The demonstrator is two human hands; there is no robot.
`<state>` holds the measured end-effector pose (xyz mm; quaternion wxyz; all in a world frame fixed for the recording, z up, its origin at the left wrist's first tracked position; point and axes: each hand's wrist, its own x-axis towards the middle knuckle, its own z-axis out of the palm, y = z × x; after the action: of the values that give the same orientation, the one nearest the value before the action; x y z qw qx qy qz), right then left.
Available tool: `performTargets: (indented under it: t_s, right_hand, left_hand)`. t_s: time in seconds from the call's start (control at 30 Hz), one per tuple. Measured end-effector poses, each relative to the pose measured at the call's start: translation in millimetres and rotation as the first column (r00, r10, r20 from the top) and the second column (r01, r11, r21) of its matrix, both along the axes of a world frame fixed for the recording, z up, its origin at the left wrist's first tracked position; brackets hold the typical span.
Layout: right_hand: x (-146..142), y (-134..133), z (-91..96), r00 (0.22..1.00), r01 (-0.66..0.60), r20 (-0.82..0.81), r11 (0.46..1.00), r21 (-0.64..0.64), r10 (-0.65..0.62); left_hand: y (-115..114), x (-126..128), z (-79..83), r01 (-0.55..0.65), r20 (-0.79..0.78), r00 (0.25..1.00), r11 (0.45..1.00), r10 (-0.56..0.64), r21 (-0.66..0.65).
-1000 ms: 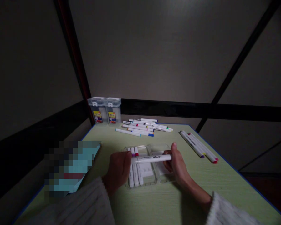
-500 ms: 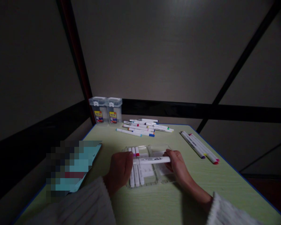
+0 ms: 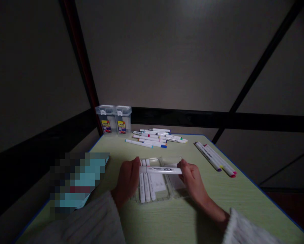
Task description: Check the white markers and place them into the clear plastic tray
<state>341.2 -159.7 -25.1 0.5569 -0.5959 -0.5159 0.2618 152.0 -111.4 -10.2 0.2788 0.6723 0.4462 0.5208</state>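
Note:
A white marker with black print is held level between my two hands, above a clear plastic case. My left hand is closed round its left end, hiding that tip. The fingers of my right hand pinch the other end. Beneath, the clear case lies opened flat on the table. Three white markers lie side by side in its left half, and a pale paper slip shows beside them. The held marker and my left hand cover part of the case.
Two lidded clear boxes stand at the back left. Several loose markers are piled at the back middle. More markers lie along the right edge of the table. A blurred-out turquoise flat object is at the left.
My hands have turned the held marker slightly and raised its left end a little. My left thumb has shifted left and upward. The markers in the case stay put.

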Motion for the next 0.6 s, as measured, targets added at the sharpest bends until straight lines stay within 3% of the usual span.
performTargets:
  t_s: [0.33, 0.6]
  right_hand:
    - [1, -6, 10.6, 0.953, -0.006, 0.294, 0.968, 0.252, -0.071]
    - [-2, -8, 16.8, 0.938, -0.071, 0.347, 0.971, 0.229, -0.013]
  left_hand:
    - [6, 3, 1.4, -0.017, 0.033, 0.999, 0.965, 0.027, -0.263]
    - [9, 3, 4.7, 0.025, 0.053, 0.999, 0.936, -0.007, -0.35]
